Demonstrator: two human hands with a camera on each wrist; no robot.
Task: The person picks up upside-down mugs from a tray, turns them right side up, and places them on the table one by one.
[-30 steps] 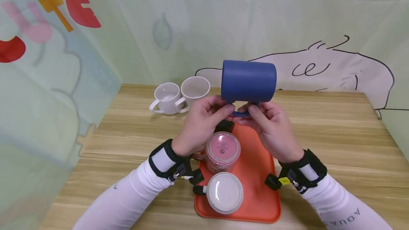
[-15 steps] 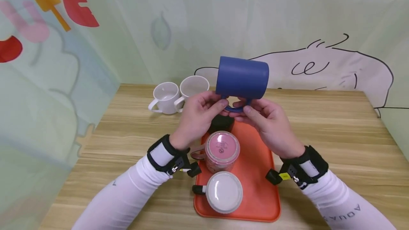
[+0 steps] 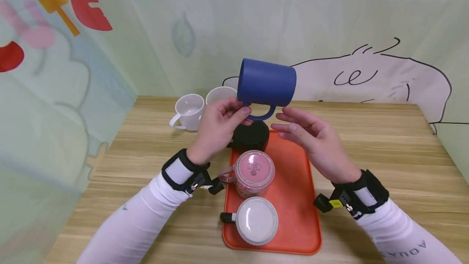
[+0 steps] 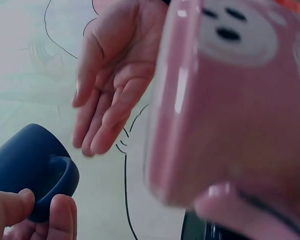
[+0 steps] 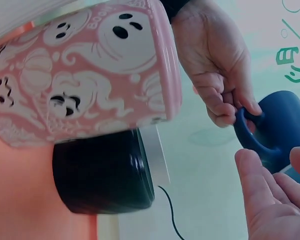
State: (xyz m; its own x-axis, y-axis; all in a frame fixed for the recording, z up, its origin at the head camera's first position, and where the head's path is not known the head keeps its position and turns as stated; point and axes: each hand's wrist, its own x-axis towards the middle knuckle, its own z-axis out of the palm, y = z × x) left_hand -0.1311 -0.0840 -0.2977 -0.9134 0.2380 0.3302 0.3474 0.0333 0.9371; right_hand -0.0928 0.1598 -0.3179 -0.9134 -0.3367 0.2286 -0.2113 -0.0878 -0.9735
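A blue mug [image 3: 266, 82] is held up on its side above the far end of the tray, its handle downward. My left hand [image 3: 219, 127] pinches the handle near the mug's left end, thumb and fingers on it. Just right of the handle is my right hand [image 3: 316, 144], fingers extended and apart from the mug. In the right wrist view the left hand [image 5: 215, 60] grips the blue mug's [image 5: 285, 125] handle. Below, upside down on the orange tray [image 3: 293, 215], stand a black mug [image 3: 252, 135], a pink mug [image 3: 254, 170] with ghost pictures, and a white mug [image 3: 257, 220] with a dark handle.
Two white cups, a left one [image 3: 189, 111] and a right one [image 3: 221, 93] partly behind my left hand, stand upright at the back left of the wooden table [image 3: 384, 154]. A printed cloth [image 3: 234, 23] hangs behind the table.
The blue mug has moved left and slightly up, tilting a little, in my left hand. My right hand has let go of its handle and drawn away to the right.
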